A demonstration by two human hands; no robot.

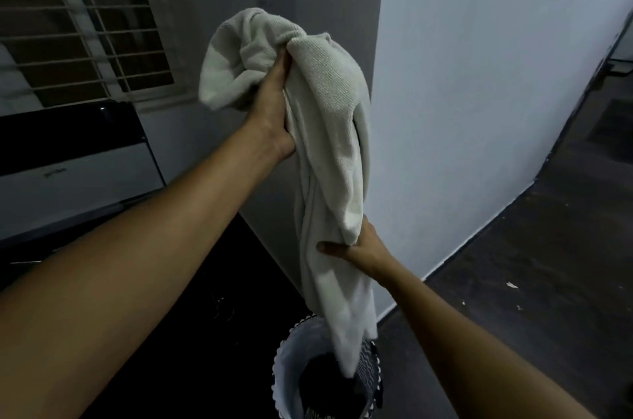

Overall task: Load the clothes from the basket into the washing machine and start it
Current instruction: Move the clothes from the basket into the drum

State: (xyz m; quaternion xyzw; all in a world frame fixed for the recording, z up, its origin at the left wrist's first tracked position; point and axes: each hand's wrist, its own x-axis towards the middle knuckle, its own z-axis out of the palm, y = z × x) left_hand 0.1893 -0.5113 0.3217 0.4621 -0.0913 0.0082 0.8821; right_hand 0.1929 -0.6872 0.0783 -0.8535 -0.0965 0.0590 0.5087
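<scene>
**Towel halfway out of the basket**

From where I stand this looks like the loading step, with one piece lifted out and not yet carried to the machine. The pale towel (329,93) hangs in a long drape in front of the corner of the wall (479,75). Its bunched top is held high and its tail end dips just inside the basket (286,360), which sits on the floor (513,281) near the person's feet. Dark clothing (322,387) lies down in the basket, so by my reckoning the job is at an early stage.

The left hand (274,103) is up high, fingers closed into the bunched upper part of the towel, with folds spilling over the top of it and out to the left. The right hand (359,252) is lower and nearer, clamped round the towel's middle with the thumb lying across the cloth. Both hands grip the same towel, and neither touches anything else.

Off to the left, under the barred window (85,24), stands a white appliance with a dark top, which I take to be the washing machine (68,171). I can't tell whether its lid is up.

The next move, I'd judge, calls for raising the tail clear of the basket rim and gathering the loose length so it doesn't drag. Then the whole bundle has to swing left to the machine's opening.
</scene>
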